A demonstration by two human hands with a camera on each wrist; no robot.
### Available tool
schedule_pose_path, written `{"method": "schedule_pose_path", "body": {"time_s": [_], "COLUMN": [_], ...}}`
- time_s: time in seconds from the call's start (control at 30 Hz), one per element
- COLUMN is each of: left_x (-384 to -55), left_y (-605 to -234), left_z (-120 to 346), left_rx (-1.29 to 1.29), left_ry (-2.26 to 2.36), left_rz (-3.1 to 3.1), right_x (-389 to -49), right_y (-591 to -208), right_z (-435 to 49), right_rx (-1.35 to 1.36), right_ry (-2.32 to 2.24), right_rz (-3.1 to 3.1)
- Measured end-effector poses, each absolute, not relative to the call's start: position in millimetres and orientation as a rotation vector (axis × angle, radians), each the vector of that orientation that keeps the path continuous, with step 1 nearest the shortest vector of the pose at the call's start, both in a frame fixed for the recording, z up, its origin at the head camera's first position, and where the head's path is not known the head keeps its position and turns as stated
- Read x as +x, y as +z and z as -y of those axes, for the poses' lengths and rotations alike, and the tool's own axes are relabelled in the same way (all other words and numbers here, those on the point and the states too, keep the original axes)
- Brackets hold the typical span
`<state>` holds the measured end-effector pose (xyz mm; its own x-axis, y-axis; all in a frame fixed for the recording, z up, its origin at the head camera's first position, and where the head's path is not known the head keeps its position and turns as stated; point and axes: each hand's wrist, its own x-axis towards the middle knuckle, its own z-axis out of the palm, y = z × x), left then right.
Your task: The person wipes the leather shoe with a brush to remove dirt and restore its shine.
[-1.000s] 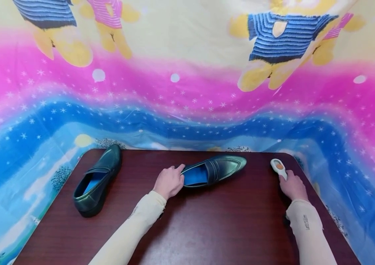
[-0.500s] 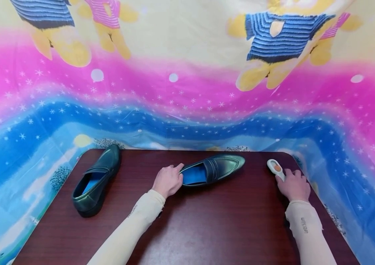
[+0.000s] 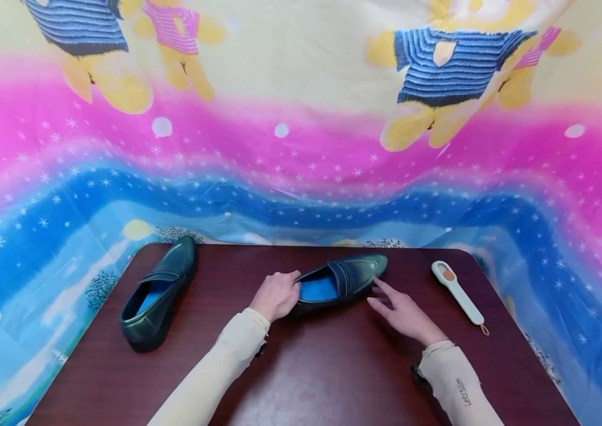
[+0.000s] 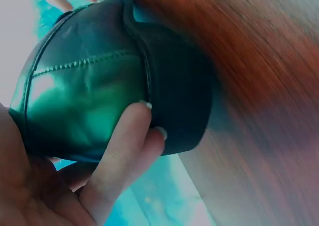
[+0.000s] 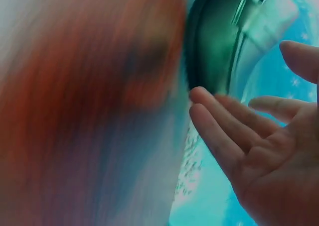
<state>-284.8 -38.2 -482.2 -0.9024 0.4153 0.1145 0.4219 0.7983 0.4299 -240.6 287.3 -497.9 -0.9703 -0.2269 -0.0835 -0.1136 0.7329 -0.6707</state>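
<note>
A dark green loafer (image 3: 356, 278) with a blue insole lies in the middle of the table, its toe pointing right. My left hand (image 3: 277, 296) grips it by the heel; in the left wrist view the fingers (image 4: 130, 131) curl round the heel's back and its black sole edge. At the toe end, my right hand (image 3: 404, 313) reaches in with fingers extended, fingertips right by the toe. The right wrist view shows that hand (image 5: 264, 161) spread and holding nothing, beside the shoe's front (image 5: 214, 47).
A second matching loafer (image 3: 159, 296) stands at the table's left side. On the right lies a white long-handled tool (image 3: 458, 294) with an oval head, an orange spot and a cord loop. Behind the brown table (image 3: 333, 373) hangs a patterned cloth (image 3: 290, 177).
My right hand has let go of the white-handled tool, leaving it on the table, and moved left to the loafer's toe. The left hand stays at the heel; the loafer's toe has shifted slightly left.
</note>
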Motion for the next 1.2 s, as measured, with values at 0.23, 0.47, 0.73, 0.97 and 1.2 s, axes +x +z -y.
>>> {"method": "schedule_pose_path", "body": {"time_s": [0.23,0.47,0.73,0.97,1.2], "left_x": [-274.9,-262.4,-251.9,-244.2,-236.2], "left_y": [-481.3,-482.1,-487.2,-495.3,-497.7], "left_z": [32.7,21.4,1.2,-24.3,-58.1], "left_rx": [-0.591,-0.551,-0.679,-0.809,-0.608], "left_ry": [-1.196,-1.489,-1.907,-2.110,-2.265], "left_rz": [3.117,3.153,3.073,3.064,2.928], "right_x": [-244.8,-251.4,-256.1,-254.1,-250.6], "right_y": [-494.1,-491.4,-488.2,-485.8,-485.7], "right_z": [-275.7,-271.8,-280.6,-295.4,-308.3], "right_rx": [-0.270,-0.261,-0.226,-0.174,-0.216], "right_ry": [-1.109,-1.131,-1.080,-1.064,-1.059], "right_rz": [-2.712,-2.712,-2.725,-2.707,-2.721]}}
